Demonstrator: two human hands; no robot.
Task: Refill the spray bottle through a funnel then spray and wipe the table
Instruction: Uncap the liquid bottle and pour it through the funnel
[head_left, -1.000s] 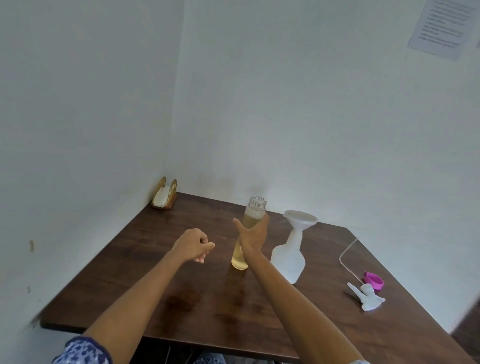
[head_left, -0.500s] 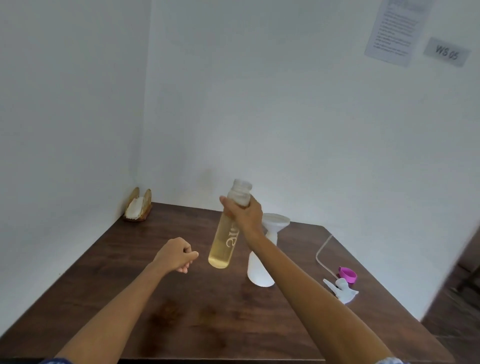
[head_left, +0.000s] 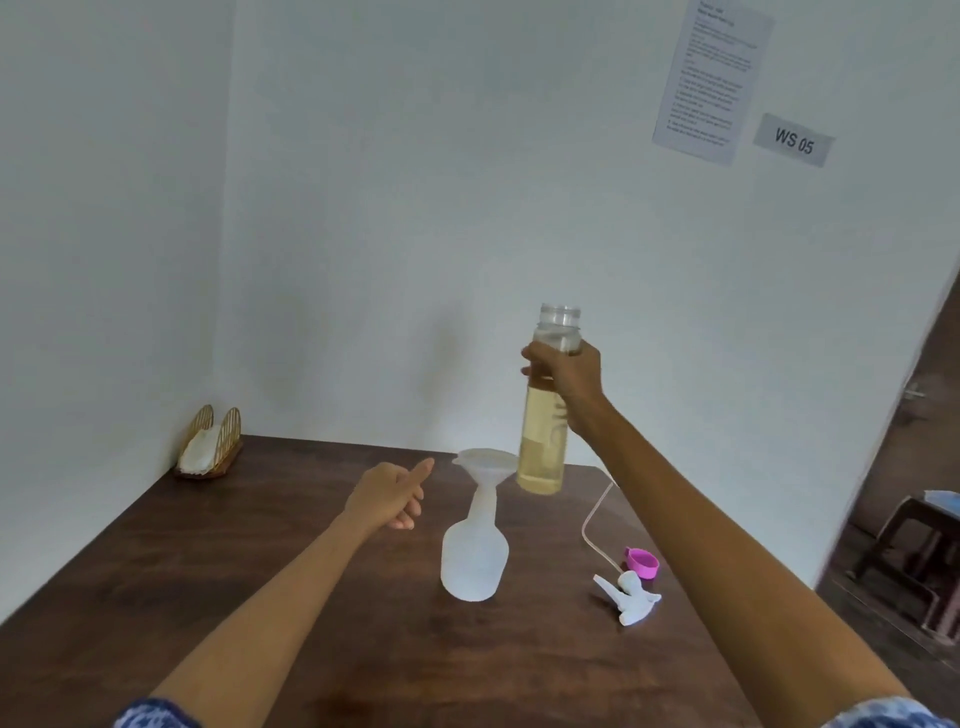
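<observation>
My right hand (head_left: 569, 374) grips a tall clear bottle of yellowish liquid (head_left: 544, 436) near its open neck and holds it upright in the air, just right of and above the white funnel (head_left: 483, 465). The funnel sits in the neck of the white translucent spray bottle (head_left: 474, 558), which stands on the dark wooden table (head_left: 260, 597). My left hand (head_left: 392, 493) hovers left of the funnel, its forefinger stretched toward it and the other fingers loosely curled, holding nothing. The white spray head (head_left: 629, 600) with its tube lies on the table at the right.
A pink cap (head_left: 643, 562) lies beside the spray head. A wicker napkin holder (head_left: 210, 444) stands in the far left corner against the wall. The table's right edge drops off near a doorway with a stool (head_left: 919, 561) beyond.
My right hand has lifted the liquid bottle off the table and carried it up and right, to beside the funnel. My left hand has uncurled from a fist and moved toward the funnel.
</observation>
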